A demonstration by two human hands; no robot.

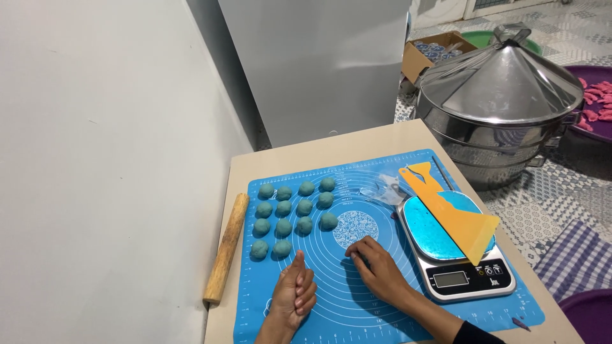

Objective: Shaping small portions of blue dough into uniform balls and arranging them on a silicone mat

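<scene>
Left hand curled loosely, thumb up, empty, edge-on against blue silicone mat. Right hand flat, fingertips pressing mat. Round teal dough balls beside smooth wooden rolling pin.

bare hands, no rings; a dark sleeve covers the right forearm.
</scene>
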